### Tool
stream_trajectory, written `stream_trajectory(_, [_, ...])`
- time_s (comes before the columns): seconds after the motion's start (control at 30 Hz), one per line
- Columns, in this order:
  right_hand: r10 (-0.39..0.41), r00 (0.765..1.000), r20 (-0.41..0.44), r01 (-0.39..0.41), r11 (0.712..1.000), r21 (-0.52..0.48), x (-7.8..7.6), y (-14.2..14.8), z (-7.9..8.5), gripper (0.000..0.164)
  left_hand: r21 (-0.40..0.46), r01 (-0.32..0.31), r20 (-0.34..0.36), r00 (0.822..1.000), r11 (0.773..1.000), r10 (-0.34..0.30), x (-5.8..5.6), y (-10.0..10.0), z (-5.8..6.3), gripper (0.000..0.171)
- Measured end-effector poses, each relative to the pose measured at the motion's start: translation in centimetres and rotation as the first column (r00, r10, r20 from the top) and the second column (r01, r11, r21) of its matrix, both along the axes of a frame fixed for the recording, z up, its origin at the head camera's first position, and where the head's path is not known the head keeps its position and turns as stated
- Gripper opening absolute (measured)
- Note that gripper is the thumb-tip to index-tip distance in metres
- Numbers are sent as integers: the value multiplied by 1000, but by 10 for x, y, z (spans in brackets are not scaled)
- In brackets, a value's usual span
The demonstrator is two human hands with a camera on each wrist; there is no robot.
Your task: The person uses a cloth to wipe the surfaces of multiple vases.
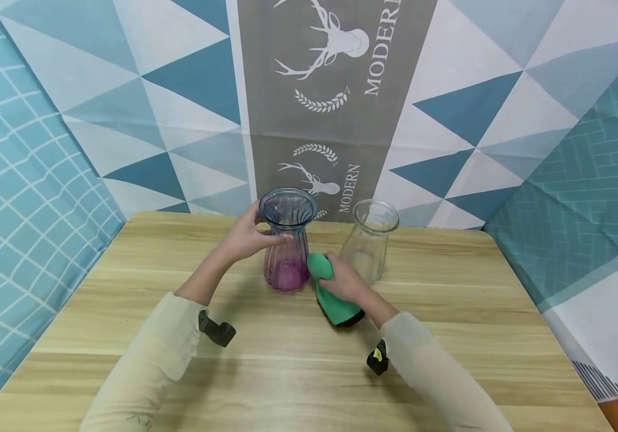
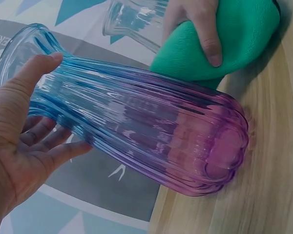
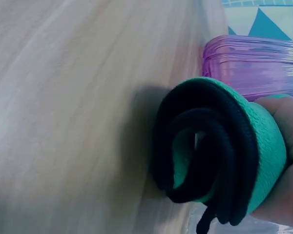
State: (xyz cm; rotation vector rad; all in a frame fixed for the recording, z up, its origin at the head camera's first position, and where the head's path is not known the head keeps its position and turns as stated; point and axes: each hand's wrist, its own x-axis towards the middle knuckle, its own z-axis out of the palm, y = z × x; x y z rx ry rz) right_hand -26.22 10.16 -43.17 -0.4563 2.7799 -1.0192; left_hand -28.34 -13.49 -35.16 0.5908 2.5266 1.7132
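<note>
My left hand [image 1: 248, 235] grips the blue-and-purple glass vase [image 1: 286, 264] by its narrow neck, the thumb lying on the near side and the fingers curled round the other. Left of it, a light-blue sheet with white grid lines [image 1: 28, 168] hangs beside the wooden table [image 1: 287, 372], and my left cream sleeve [image 1: 149, 354] reaches in, with a black wrist camera [image 1: 217, 329] at its cuff. The vase is upright toward the back of the table, blue at the flared rim and fading to purple at the ribbed base. Behind it hangs a panel of white stags and lettering [image 1: 330, 132] on grey. Just right of the vase's lower part is a green cloth [image 1: 336, 300], rolled over on itself and edged in black; I cannot tell whether it touches the glass. My right hand [image 1: 345, 281] holds that cloth, fingers and thumb wrapped about the roll. Just beyond this hand, farther right, a clear glass vase [image 1: 365, 249] stands upright on the table, partly hidden by my hand.
</note>
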Motion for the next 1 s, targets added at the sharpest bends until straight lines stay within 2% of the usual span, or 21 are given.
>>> stream_trajectory(0.17, [-23, 1000, 1, 23, 1000, -6, 2, 3, 0, 58, 1, -33, 19, 999, 999, 33, 3, -1, -4, 83])
stream_trajectory(0.33, [-84, 992, -95, 72, 990, -122, 0, 2, 12, 60, -5, -72, -20, 997, 997, 72, 5, 0, -7, 85])
stream_trajectory(0.53, [-150, 979, -140, 98, 940, -327, -5, -3, 34, 58, -53, -99, -127, 988, 994, 92, 5, 5, -9, 84])
stream_trajectory(0.67, [-170, 976, -138, 97, 901, -423, -8, -8, 47, 61, -71, -129, -158, 980, 989, 117, 5, 5, -10, 83])
stream_trajectory(0.83, [-177, 976, -126, 98, 877, -470, -10, -12, 52, 62, -71, -136, -159, 979, 988, 124, 5, 5, -10, 83])
stream_trajectory(1.0, [-166, 978, -124, 95, 891, -445, -10, -15, 45, 64, -80, -130, -157, 981, 988, 116, 4, 5, -9, 82])
